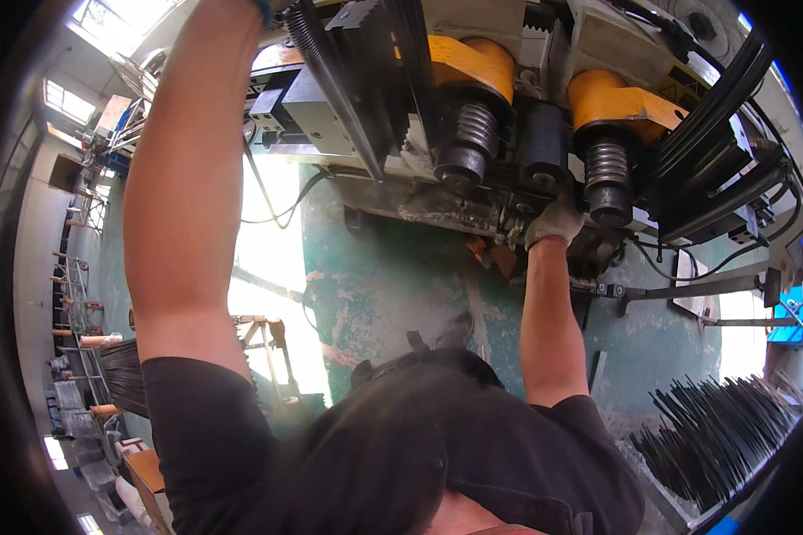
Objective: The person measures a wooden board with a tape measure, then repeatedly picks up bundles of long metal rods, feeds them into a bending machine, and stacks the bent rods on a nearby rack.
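Note:
My right hand [555,221], in a pale work glove, reaches up to the front of a machine, just under a black cylinder [542,143]. Its fingers are hidden among dark parts, so I cannot make out any grip. On either side of that cylinder stand a left coil spring [476,129] and a right coil spring [608,165], each under an orange machine arm [468,64]. My left forearm stretches up past the top edge, where a bit of blue shows at the wrist; the hand itself is out of view.
Dark long bars [714,143] lie at the machine's right side. A bundle of thin black rods [718,437] sits in a rack at lower right. Cables [285,214] hang at the machine's left. Racks [76,294] line the left wall above a worn green floor [375,276].

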A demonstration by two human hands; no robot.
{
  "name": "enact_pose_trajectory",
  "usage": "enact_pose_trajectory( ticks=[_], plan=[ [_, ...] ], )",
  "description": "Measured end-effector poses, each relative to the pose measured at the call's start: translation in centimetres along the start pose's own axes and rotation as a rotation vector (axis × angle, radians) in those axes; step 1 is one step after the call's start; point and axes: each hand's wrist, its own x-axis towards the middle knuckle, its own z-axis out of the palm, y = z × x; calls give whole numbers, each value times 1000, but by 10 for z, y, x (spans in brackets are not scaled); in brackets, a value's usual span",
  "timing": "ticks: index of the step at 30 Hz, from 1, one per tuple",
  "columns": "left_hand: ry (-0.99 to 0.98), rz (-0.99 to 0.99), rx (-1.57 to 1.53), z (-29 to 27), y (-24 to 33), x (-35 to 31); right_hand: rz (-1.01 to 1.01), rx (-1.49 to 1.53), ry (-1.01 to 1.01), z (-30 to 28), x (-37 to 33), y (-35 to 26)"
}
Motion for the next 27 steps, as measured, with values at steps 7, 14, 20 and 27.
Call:
enact_pose_trajectory(
  ticks=[7, 14, 20, 27],
  plan=[
    [353, 744, 1050, -4, 0, -43, -14, 13, -225, -18, -3, 16],
    [408, 136, 550, -85, 12, -294, -327, -134, -160, -99, -79, 34],
    [1053, -491, -390, -86, 57, -511, -344, -244, -479, -62, -153, 62],
    [1683, -388, -374, -35, 153, -695, -65, -364, -1080, 24, -326, 79]
  ],
)
